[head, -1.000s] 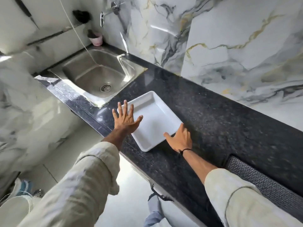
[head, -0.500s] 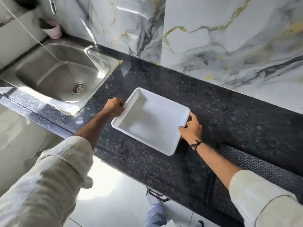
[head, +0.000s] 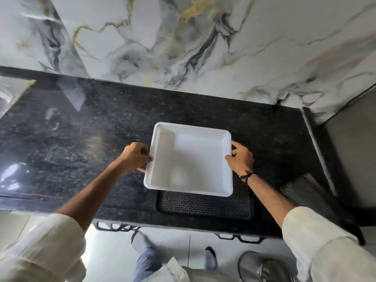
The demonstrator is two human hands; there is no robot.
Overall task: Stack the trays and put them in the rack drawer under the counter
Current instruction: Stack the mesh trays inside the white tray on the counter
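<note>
While both hands grip it, the square white plastic tray is over the black speckled granite tabletop | left hand fingers clamped on left rim | right hand fingers clamped on right rim | near edge above a dark textured mat
</note>
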